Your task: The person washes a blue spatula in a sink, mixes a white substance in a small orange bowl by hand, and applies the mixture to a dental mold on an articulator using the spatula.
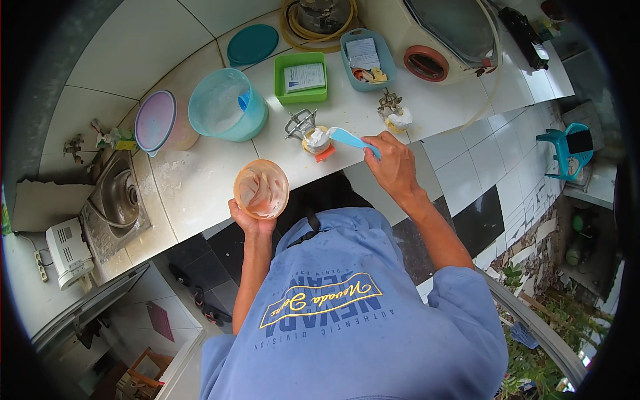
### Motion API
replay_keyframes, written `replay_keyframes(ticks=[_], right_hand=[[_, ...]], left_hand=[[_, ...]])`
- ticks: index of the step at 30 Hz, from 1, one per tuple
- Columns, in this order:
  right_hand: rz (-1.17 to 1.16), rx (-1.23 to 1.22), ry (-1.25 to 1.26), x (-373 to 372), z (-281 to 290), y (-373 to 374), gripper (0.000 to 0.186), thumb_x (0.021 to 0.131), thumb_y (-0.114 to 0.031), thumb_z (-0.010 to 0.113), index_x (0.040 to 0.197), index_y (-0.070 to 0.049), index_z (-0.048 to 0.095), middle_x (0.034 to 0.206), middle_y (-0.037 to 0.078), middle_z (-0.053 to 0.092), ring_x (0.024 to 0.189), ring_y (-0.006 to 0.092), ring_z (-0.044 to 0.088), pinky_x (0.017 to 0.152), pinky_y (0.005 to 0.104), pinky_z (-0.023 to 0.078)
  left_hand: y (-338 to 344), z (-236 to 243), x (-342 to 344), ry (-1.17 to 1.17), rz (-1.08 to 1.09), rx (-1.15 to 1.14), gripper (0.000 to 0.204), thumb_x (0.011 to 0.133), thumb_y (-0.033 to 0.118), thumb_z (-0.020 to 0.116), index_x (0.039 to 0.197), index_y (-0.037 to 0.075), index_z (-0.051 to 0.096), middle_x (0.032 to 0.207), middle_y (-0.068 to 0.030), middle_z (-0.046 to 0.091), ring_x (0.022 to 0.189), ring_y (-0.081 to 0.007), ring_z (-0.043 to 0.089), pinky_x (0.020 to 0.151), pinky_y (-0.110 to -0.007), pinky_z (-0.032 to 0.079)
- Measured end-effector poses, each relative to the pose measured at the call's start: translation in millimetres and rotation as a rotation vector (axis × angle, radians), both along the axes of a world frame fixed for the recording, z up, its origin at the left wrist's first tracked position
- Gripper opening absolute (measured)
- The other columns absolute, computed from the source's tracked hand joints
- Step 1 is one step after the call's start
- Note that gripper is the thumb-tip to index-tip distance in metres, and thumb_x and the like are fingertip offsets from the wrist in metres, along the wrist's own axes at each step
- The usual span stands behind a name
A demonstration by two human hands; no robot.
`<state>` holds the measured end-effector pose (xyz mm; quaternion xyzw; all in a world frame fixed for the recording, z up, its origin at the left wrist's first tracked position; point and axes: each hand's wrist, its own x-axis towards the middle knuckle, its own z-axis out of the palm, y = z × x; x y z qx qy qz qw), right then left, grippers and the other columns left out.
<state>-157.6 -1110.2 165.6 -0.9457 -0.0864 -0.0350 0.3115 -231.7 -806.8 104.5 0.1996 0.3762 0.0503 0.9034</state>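
Observation:
My left hand (248,220) holds an orange bowl (261,183) with pinkish-white residue smeared inside, above the counter's front edge. My right hand (389,160) grips a light blue spatula (360,144), its blade end at a small round piece (316,141) with white paste on top. That piece sits on the counter beside a metal frame-like fixture (298,125), with an orange item (325,155) under it. A second metal fixture (390,101) with white material (400,119) stands farther right.
The counter (453,100) holds a lidded tub (160,120), turquoise bucket (220,107), green tray (299,95), blue container (365,53), teal lid (252,43), coiled hose (320,40) and white machine (447,37). A sink (117,193) is left. A teal stool (563,150) stands right.

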Motion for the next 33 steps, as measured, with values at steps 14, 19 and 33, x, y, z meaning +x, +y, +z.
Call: replay_keyframes(ticks=[14, 19, 33], right_hand=[[0.076, 0.317, 0.001, 0, 50, 6, 0.025, 0.087, -0.014, 0.073, 0.111, -0.008, 0.074, 0.089, 0.007, 0.064, 0.068, 0.0236, 0.062, 0.065, 0.0353, 0.051], [0.44, 0.094, 0.043, 0, 78, 32, 0.021, 0.091, -0.014, 0.067, 0.11, -0.006, 0.072, 0.089, 0.009, 0.065, 0.071, 0.0235, 0.065, 0.062, 0.0371, 0.053], [0.492, 0.034, -0.312, -23, 64, 89, 0.032, 0.083, -0.007, 0.065, 0.115, -0.007, 0.069, 0.09, 0.006, 0.06, 0.078, 0.0202, 0.068, 0.057, 0.035, 0.057]], left_hand=[[-4, 1, -3, -0.241, -0.013, -0.192, 0.053, 0.097, 0.044, 0.053, 0.136, 0.009, 0.055, 0.133, -0.0135, 0.06, 0.125, -0.0326, 0.057, 0.107, -0.053, 0.047], [-17, 35, 14, -0.284, -0.153, -0.214, 0.05, 0.1, 0.041, 0.049, 0.137, 0.008, 0.054, 0.135, -0.0146, 0.059, 0.126, -0.0331, 0.056, 0.108, -0.053, 0.047], [-3, 33, 25, -0.33, -0.082, -0.051, 0.052, 0.096, 0.042, 0.057, 0.137, 0.01, 0.054, 0.138, -0.0121, 0.056, 0.128, -0.0334, 0.053, 0.11, -0.054, 0.044]])
